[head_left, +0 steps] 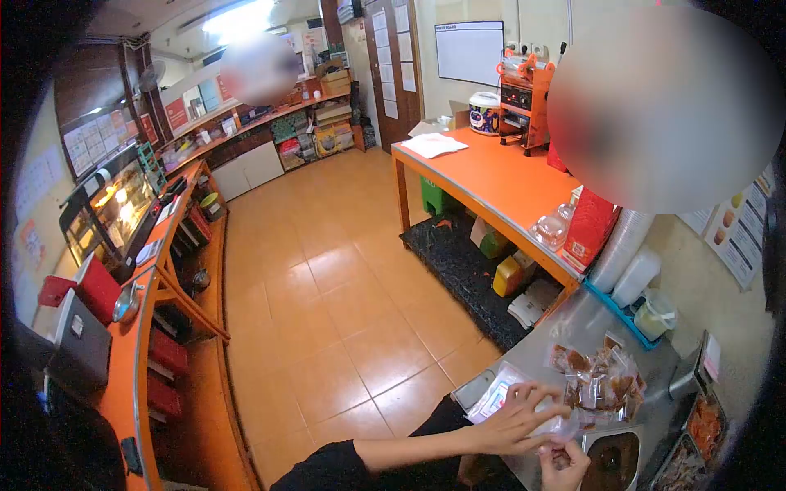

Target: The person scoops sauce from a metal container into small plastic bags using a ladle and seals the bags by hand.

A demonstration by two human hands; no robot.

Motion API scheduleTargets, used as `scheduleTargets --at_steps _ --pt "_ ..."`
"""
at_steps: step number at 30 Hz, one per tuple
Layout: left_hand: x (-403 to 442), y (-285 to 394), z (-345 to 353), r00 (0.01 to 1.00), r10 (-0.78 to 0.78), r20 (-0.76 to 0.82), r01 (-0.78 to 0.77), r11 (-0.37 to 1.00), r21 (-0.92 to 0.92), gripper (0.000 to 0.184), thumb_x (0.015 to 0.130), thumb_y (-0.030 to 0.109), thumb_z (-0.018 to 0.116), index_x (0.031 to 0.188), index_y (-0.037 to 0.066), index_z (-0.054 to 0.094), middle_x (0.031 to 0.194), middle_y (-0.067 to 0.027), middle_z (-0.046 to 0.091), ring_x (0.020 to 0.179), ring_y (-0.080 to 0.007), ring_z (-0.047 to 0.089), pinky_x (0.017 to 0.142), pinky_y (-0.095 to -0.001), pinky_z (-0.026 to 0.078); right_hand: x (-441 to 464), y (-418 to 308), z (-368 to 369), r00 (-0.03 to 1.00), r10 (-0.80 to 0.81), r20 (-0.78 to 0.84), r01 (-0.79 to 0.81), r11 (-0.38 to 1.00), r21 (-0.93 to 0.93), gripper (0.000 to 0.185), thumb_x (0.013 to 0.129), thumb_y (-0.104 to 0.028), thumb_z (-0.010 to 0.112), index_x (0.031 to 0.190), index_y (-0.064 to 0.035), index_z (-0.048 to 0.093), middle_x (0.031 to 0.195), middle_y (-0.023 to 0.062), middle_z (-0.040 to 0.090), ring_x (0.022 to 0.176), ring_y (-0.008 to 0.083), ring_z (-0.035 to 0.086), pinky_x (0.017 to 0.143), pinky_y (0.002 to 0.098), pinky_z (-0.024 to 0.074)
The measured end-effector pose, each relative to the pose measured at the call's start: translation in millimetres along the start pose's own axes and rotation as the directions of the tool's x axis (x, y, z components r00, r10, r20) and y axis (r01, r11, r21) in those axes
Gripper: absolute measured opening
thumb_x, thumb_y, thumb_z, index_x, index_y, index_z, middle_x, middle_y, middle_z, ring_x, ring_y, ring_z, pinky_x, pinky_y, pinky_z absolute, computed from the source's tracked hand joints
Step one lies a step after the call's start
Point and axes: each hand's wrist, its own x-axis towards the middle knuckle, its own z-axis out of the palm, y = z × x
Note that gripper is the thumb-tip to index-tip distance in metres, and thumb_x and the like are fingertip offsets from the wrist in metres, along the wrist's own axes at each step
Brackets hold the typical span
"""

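Low in the head view, both hands are together over a steel counter (565, 327). My left hand (512, 425) reaches in from the left with bent fingers over a small clear plastic bag (559, 426), gripping it. Just below, my right hand (563, 466) pinches the bag's edge between thumb and fingers. Under my left hand lies a stack of flat clear bags (498, 394). Beyond the hands is a pile of tied or sealed clear sachets (602, 380) with brown-orange contents. A metal pan of dark brown sauce (610, 462) sits right beside my right hand.
More food pans (706, 425) line the counter's right side. A blue tray (622, 317) holds stacked plastic cups and a tub (655, 315). Ahead stands an orange table (508, 184) with a cup sealer (524, 102) and rice cooker (485, 113). Orange shelving (184, 262) runs along the left.
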Motion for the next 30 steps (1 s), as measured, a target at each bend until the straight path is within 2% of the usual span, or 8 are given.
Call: scheduleTargets --at_steps 3,6,10,12,16,20,24,30 --pt "-3.0 6.1 4.6 0.997 -0.052 0.059 0.053 0.998 -0.02 0.026 0.093 0.026 0.06 0.108 0.004 0.059 0.111 -0.0189 0.053 0.107 -0.0406 0.049 0.087 -0.0512 0.038 3.0 -14.0 2.3 0.968 -0.221 -0.119 0.22 0.975 -0.019 0.018 0.092 -0.011 0.068 0.092 0.007 0.066 0.075 0.0027 0.062 0.065 0.0094 0.053 0.059 0.0244 0.0449" --pt "-4.9 -3.4 12.6 0.968 -0.024 0.251 0.131 0.898 -0.421 0.023 0.095 0.016 0.054 0.085 -0.005 0.056 0.076 -0.0206 0.053 0.076 -0.0392 0.057 0.068 -0.0448 0.044 2.0 -29.6 -10.0 0.976 -0.218 -0.014 0.217 0.974 -0.067 0.016 0.093 -0.009 0.065 0.086 0.0051 0.065 0.07 0.0042 0.058 0.062 0.0102 0.053 0.055 0.025 0.0417" --pt "-6.8 2.0 12.1 0.948 -0.044 0.314 0.202 0.848 -0.49 0.022 0.091 0.014 0.056 0.079 -0.004 0.058 0.075 -0.0217 0.055 0.073 -0.0409 0.058 0.065 -0.0465 0.045 -4.9 -41.3 -7.2 1.0 0.016 -0.001 -0.016 0.995 0.103 0.015 0.093 -0.007 0.062 0.082 0.0042 0.064 0.067 0.0074 0.054 0.058 0.015 0.053 0.052 0.0276 0.0414" --pt "-6.2 6.5 10.2 0.947 -0.053 0.318 0.172 0.917 -0.361 0.026 0.087 0.015 0.059 0.069 -0.004 0.057 0.069 -0.0224 0.056 0.065 -0.0418 0.058 0.058 -0.0472 0.045 -2.4 -31.2 3.2 0.852 -0.465 -0.24 0.37 0.86 -0.352 0.013 0.09 -0.004 0.063 0.079 0.0033 0.063 0.065 0.0102 0.053 0.053 0.0199 0.052 0.05 0.0282 0.0409" --pt "-1.0 -9.8 -9.3 0.984 -0.12 0.131 0.134 0.986 -0.101 0.032 0.094 0.021 0.057 0.072 -0.002 0.06 0.068 -0.0222 0.056 0.061 -0.0406 0.058 0.057 -0.0451 0.045 -3.2 -39.1 -15.6 0.783 -0.419 -0.46 0.22 0.878 -0.425 0.01 0.084 -0.001 0.066 0.074 0.0009 0.062 0.062 0.0099 0.05 0.049 0.0209 0.047 0.048 0.0312 0.0383" --pt "5.5 3.5 -3.9 0.896 -0.18 0.406 0.333 0.877 -0.346 0.033 0.098 0.026 0.053 0.083 -0.004 0.057 0.071 -0.0231 0.056 0.068 -0.0416 0.057 0.061 -0.0451 0.045 -1.0 -52.0 -7.0 0.856 -0.434 -0.283 0.321 0.873 -0.368 0.008 0.085 -0.002 0.065 0.078 0.0 0.061 0.064 0.0117 0.049 0.049 0.0216 0.047 0.048 0.0326 0.0397" --pt "2.9 11.5 7.2 0.943 -0.045 0.33 0.212 0.846 -0.489 0.026 0.1 0.018 0.049 0.087 -0.005 0.052 0.074 -0.0243 0.055 0.073 -0.0433 0.057 0.066 -0.0455 0.045 -2.2 -53.0 -3.7 0.896 -0.368 -0.25 0.303 0.916 -0.263 0.004 0.086 -0.004 0.064 0.085 -0.0014 0.061 0.063 0.0113 0.049 0.05 0.0225 0.046 0.049 0.0327 0.0406" --pt "-7.7 8.4 13.7 0.864 0.041 0.501 0.132 0.943 -0.305 0.028 0.093 0.021 0.057 0.089 -0.007 0.051 0.079 -0.0255 0.06 0.07 -0.0456 0.06 0.063 -0.0492 0.047 -7.6 -40.9 -5.3 0.887 -0.34 -0.312 0.271 0.931 -0.245 0.008 0.083 -0.002 0.064 0.076 -0.0017 0.059 0.064 0.01 0.05 0.05 0.0222 0.046 0.049 0.0307 0.0401"
